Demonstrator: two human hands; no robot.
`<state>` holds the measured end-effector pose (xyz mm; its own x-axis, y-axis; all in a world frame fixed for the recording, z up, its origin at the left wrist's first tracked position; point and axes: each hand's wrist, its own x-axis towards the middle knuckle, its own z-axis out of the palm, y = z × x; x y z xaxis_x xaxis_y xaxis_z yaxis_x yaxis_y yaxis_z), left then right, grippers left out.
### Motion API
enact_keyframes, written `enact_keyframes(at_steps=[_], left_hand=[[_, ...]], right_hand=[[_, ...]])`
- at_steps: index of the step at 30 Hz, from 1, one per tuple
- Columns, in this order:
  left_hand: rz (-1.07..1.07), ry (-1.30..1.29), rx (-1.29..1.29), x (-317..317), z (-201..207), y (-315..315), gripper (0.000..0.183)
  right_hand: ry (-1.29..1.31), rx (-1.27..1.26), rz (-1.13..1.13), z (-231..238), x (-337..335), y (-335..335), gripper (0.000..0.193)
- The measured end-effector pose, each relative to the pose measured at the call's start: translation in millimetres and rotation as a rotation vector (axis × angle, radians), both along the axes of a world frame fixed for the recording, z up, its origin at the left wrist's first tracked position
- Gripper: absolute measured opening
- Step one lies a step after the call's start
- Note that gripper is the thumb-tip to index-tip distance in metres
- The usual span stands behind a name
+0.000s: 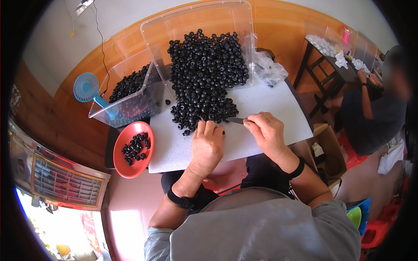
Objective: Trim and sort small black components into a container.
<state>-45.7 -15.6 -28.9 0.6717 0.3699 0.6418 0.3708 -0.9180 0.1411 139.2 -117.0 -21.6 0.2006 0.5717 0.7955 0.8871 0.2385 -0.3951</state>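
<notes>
Right hand (pixel 265 132) pinches a blade (pixel 235 120), left hand (pixel 207 145) curls, hold unclear, tabletop (pixel 283 108) bare toward right edge.

1. Light source: bright opening (pixel 50 239) at 8 o'clock. Highlights clip to white; blue-violet fringing marks its outer edge.
2. Floor (pixel 126 230), 7 o'clock: shows an overexposed patch.
3. Tabletop (pixel 278 104), centre: is bright and evenly lit.
4. Black parts (pixel 209 65), 12 o'clock: show small glints.
5. Brown wall (pixel 43 102), 9 o'clock: is dim.
6. Person's head (pixel 395 71), between 2 and 3 o'clock: is blurred.
7. Periphery: straight edges bow; black vignette surrounds the view.
</notes>
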Motion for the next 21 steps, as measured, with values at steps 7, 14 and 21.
enact_keyframes(at_steps=[7,14,21], left_hand=[[-0.05,-0.087,-0.125,-4,0,-1,0.029],[-0.106,-0.25,-0.229,-8,1,5,0.023],[-0.394,-0.605,-1.287,-40,0,2,0.023]], right_hand=[[-0.208,-0.197,-0.081,8,-1,-9,0.015],[0.417,-0.088,0.207,8,-15,3,0.009],[0.412,-0.259,0.23,13,-32,12,0.027]])
